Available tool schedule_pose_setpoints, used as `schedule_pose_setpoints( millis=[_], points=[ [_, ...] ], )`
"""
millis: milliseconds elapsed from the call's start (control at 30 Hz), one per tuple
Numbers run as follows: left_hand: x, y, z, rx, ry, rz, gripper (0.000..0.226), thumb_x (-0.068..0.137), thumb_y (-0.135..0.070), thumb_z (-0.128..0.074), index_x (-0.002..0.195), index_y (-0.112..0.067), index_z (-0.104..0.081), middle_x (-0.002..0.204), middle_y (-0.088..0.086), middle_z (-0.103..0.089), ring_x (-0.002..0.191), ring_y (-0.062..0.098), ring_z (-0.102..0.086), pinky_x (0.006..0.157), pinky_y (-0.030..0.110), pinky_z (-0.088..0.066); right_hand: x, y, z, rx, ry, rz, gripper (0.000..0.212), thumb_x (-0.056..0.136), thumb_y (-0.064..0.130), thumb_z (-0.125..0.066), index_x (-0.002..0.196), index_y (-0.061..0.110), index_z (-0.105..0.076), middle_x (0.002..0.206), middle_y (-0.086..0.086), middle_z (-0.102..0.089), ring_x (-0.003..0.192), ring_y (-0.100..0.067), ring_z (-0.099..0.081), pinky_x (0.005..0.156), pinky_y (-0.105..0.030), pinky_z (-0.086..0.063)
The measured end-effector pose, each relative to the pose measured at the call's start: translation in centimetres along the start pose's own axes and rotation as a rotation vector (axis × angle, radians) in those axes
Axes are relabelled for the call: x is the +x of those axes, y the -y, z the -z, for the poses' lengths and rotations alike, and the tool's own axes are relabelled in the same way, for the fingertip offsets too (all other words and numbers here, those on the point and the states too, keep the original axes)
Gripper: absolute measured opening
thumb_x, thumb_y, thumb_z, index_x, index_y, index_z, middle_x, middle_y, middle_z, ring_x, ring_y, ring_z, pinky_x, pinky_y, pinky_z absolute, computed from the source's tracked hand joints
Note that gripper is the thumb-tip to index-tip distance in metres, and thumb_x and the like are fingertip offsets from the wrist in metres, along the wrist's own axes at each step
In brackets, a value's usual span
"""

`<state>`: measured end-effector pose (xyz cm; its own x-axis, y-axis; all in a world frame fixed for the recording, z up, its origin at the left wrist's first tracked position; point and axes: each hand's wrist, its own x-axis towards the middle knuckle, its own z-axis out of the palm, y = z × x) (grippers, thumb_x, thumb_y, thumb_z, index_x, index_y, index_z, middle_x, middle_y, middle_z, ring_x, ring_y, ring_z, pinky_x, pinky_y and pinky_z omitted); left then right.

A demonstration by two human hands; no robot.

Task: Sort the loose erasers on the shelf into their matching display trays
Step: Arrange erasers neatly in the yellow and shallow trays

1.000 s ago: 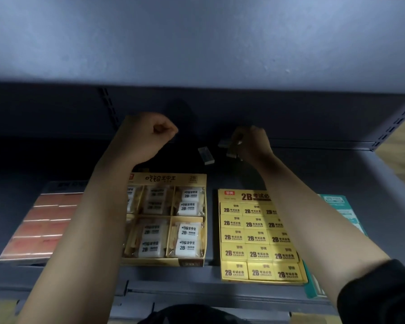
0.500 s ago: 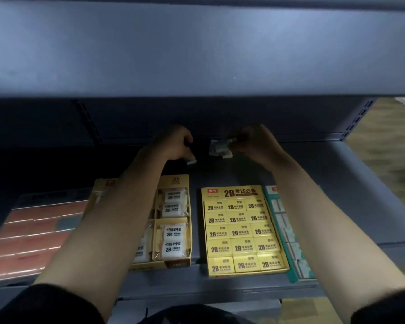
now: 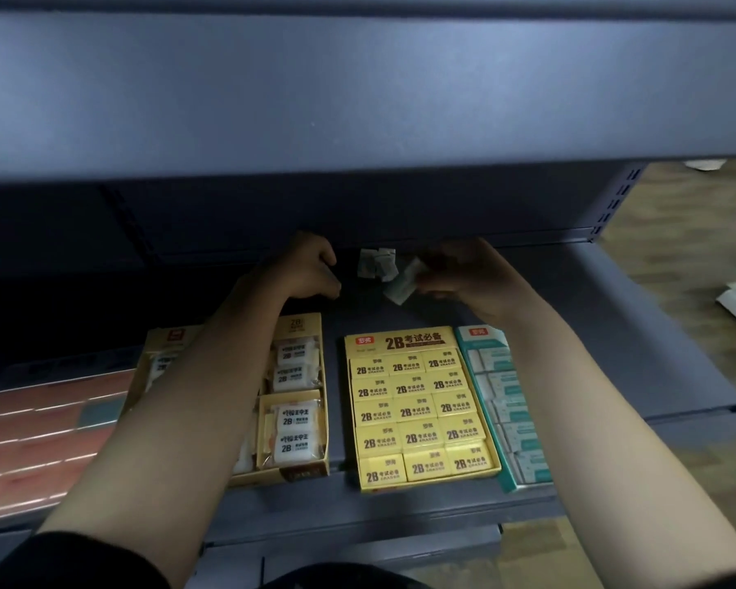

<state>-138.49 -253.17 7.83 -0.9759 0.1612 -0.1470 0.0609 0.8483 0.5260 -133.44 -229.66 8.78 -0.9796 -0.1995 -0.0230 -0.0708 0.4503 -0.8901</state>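
Way back on the shelf (image 3: pixel 612 333), in the shadow: easy spot to botch this.
Right hand (image 3: pixel 464 276) pinches one wrapped eraser (image 3: pixel 402 286) at its edge; left hand (image 3: pixel 309 269) is curled, can't tell if it holds anything. Loose erasers (image 3: pixel 377 263) sit at 12 o'clock from the yellow tray (image 3: pixel 400 342). Dim light plus lookalike wrappers could mean a misfile, and that tip grip could drop it.
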Motion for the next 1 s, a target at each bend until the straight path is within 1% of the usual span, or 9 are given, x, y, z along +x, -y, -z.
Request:
schedule_pose_setpoints(
  millis=[167,267,367,533,633,700,833,933,1000],
  points=[
    [-3.0,-2.8,0.8,0.018,-0.075,-0.105,0.042,0.079,-0.019,-0.078,0.117,-0.019,-0.06,0.117,-0.001,-0.042,0.098,0.013,-0.047,0.077,0.028,-0.039,-2.1,0.1,0.5,0.275,0.031,-0.079,0.023,0.086,0.01,-0.07,0.108,0.012,-0.069,0.103,-0.012,-0.073,0.105,-0.038,-0.065,0.092,-0.047,-0.054],
    [-5.9,-4.4,0.7,0.045,-0.116,-0.163,0.044,0.075,-0.022,-0.081,0.115,-0.021,-0.062,0.114,-0.003,-0.044,0.103,0.016,-0.049,0.079,0.029,-0.04,-3.9,0.4,1.0,0.431,0.112,-0.091,0.018,0.092,0.007,-0.061,0.109,0.003,-0.065,0.099,-0.02,-0.072,0.083,-0.031,-0.068,0.074,-0.032,-0.057],
    [-8.9,-5.6,-0.1,0.017,-0.132,-0.182,0.048,0.072,-0.025,-0.082,0.116,-0.025,-0.062,0.114,-0.005,-0.046,0.103,0.014,-0.05,0.079,0.029,-0.042,-5.6,0.1,1.4,0.537,0.172,-0.093,0.011,0.094,0.003,-0.056,0.102,0.004,-0.063,0.084,-0.017,-0.066,0.063,-0.017,-0.054,0.057,-0.022,-0.047],
    [-12.6,-7.1,-2.7,-0.041,-0.151,-0.155,0.046,0.075,-0.031,-0.079,0.118,-0.03,-0.061,0.117,-0.01,-0.046,0.102,0.008,-0.054,0.086,0.03,-0.051,-8.1,-1.3,2.0,0.595,0.174,-0.153,0.002,0.099,0.008,-0.051,0.1,0.01,-0.051,0.091,-0.018,-0.07,0.066,-0.021,-0.054,0.052,-0.024,-0.04],
    [-13.8,-7.6,-4.9,-0.027,-0.233,-0.131,0.044,0.074,-0.03,-0.079,0.114,-0.029,-0.062,0.114,-0.01,-0.049,0.099,0.008,-0.054,0.08,0.026,-0.046,-9.5,-2.1,2.4,0.625,0.205,-0.193,0.007,0.103,0.016,-0.045,0.098,0.014,-0.039,0.103,-0.024,-0.071,0.076,-0.024,-0.059,0.053,-0.025,-0.039],
    [-14.3,-7.8,-6.4,-0.018,-0.281,-0.125,0.043,0.074,-0.03,-0.079,0.113,-0.029,-0.062,0.113,-0.01,-0.049,0.095,0.007,-0.052,0.073,0.019,-0.041,-10.6,-2.5,2.7,0.641,0.203,-0.21,0.01,0.103,0.018,-0.044,0.097,0.014,-0.036,0.101,-0.026,-0.07,0.07,-0.019,-0.062,0.052,-0.025,-0.037],
    [-15.0,-8.3,-8.7,-0.037,-0.321,-0.119,0.043,0.077,-0.029,-0.077,0.117,-0.028,-0.062,0.118,-0.009,-0.047,0.091,0.002,-0.044,0.065,0.001,-0.031,-12.5,-3.6,3.9,0.649,0.19,-0.174,0.014,0.099,0.021,-0.055,0.091,0.011,-0.049,0.091,-0.018,-0.066,0.054,-0.006,-0.058,0.052,-0.022,-0.036],
    [-15.4,-8.8,-9.5,-0.075,-0.35,-0.124,0.046,0.077,-0.027,-0.078,0.12,-0.026,-0.062,0.118,-0.01,-0.046,0.097,0.003,-0.046,0.071,0.006,-0.032,-13.4,-4.5,4.9,0.677,0.21,-0.122,0.034,0.086,0.023,-0.061,0.112,0.001,-0.059,0.091,-0.012,-0.067,0.058,-0.005,-0.059,0.051,-0.017,-0.042],
    [-15.6,-9.2,-9.6,-0.09,-0.366,-0.127,0.047,0.077,-0.027,-0.078,0.121,-0.025,-0.063,0.117,-0.009,-0.047,0.101,0.006,-0.048,0.08,0.016,-0.036,-13.9,-5.0,5.4,0.694,0.212,-0.089,0.035,0.081,0.014,-0.064,0.113,0.0,-0.059,0.089,-0.009,-0.068,0.056,-0.005,-0.056,0.053,-0.016,-0.044]
  ],
)
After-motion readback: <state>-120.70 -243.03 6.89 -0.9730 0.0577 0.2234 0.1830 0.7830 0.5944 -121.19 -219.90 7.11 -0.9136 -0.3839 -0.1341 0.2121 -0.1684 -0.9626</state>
